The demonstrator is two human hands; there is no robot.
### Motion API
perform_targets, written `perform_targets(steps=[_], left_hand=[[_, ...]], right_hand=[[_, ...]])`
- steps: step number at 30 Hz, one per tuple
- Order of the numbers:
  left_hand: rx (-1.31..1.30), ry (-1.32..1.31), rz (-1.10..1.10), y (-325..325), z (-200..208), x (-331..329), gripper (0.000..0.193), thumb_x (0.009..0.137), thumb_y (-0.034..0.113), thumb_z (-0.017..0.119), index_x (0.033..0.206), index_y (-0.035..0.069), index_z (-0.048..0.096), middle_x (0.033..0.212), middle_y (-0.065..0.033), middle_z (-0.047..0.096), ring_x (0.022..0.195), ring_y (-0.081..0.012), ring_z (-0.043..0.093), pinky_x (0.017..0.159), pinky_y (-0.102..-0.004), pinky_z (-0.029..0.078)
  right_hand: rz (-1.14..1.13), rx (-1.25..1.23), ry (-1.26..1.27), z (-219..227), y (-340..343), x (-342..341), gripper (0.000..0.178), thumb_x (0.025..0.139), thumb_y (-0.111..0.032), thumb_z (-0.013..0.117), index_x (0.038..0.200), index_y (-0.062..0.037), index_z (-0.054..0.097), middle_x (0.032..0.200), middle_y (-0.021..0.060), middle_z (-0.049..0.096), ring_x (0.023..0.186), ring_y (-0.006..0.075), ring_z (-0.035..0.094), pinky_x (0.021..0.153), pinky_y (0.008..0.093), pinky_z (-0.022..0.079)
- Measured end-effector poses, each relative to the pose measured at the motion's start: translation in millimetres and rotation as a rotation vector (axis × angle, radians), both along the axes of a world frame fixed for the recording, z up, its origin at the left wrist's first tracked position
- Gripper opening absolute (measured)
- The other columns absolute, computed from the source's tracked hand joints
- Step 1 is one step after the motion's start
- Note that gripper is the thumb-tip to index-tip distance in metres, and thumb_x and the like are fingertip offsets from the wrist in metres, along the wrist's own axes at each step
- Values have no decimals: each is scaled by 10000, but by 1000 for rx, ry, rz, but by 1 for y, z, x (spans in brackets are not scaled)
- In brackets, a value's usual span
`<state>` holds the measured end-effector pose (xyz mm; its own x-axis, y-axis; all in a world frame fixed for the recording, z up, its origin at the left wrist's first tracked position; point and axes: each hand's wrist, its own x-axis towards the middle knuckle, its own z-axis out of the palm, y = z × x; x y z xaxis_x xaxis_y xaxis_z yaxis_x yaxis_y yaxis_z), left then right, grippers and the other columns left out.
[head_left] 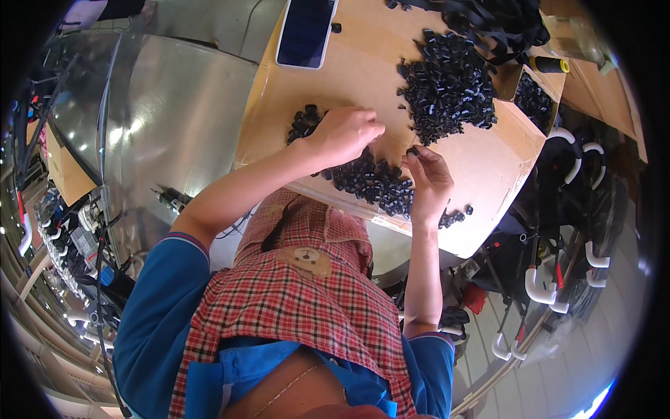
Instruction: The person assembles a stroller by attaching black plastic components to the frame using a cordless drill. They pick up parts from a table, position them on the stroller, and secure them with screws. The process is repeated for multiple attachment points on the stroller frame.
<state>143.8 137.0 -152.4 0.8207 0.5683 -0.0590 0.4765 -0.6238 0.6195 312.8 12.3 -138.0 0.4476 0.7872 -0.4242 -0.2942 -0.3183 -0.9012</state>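
Note:
Between the thumb and fingertips of my right hand (429, 180) is a small black plastic piece (412, 150), held just above the cardboard. My left hand (347, 133) is closed with its fingers bent together, above the near side of the same surface; whatever it may hold is hidden. Beneath and between both hands spreads a loose pile of black plastic caps (370, 180), and more of them show left of my left wrist. A larger heap of small black parts (450, 87) lies beyond my right hand.
The cardboard work surface (279, 105) carries a phone (306, 35) at its far left and black straps (495, 28) at the far right. An open box of black parts (534, 101) stands at the right edge, near a yellow-black spool (549, 65). White curved handles (541, 288) hang to the right.

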Motion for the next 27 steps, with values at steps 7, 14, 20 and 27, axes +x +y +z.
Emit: perform_targets(steps=[7, 14, 20, 27], left_hand=[[33, -265, 126, -2, 8, 5, 150, 844, 75, 662, 819, 27, 522, 834, -91, 580, 729, -289, 608, 640, -399, 499], [-356, -346, 247, -6, 18, 6, 108, 885, 55, 649, 913, -1, 562, 832, -94, 639, 755, -196, 655, 643, -303, 521], [-671, -443, 178, -14, 35, 3, 124, 889, 62, 663, 989, -13, 660, 862, -71, 664, 784, -138, 652, 690, -264, 534], [-457, -505, 226, -23, 33, -7, 69, 825, 55, 716, 881, 22, 692, 838, -73, 624, 732, -197, 618, 649, -302, 486]], right_hand=[[7, 17, 66, -2, 2, -10, 195, 883, 22, 650, 1071, 65, 618, 926, 89, 686, 815, 121, 656, 774, 232, 529], [37, 16, 105, 0, 9, -21, 203, 882, 35, 644, 1082, 65, 618, 940, 92, 684, 844, 125, 654, 797, 239, 531], [60, 27, 107, 9, 14, -23, 206, 884, 72, 605, 1089, 71, 618, 979, 105, 683, 899, 135, 649, 838, 252, 526], [60, 0, 345, 13, 10, -26, 201, 876, 73, 615, 1077, 80, 616, 989, 132, 677, 896, 169, 657, 852, 282, 540]])
